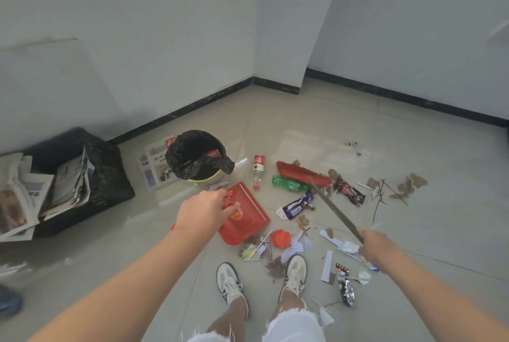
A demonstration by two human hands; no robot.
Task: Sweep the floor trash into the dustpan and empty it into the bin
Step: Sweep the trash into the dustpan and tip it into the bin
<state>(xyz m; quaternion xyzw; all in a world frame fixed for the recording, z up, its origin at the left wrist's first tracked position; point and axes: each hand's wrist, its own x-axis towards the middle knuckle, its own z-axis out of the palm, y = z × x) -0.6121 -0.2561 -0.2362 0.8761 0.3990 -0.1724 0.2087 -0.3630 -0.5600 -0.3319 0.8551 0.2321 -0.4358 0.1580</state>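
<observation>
Two curled grips: left hand (203, 210) on flat red plastic dustpan (249, 221), right hand (371, 242) on slim broom pole (336, 212).

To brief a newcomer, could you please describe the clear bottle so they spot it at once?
Find the bin lined with a black bag. Right of it the clear bottle lies on the floor. Unlike the green bottle nearby, it has a red label and cap.
</observation>
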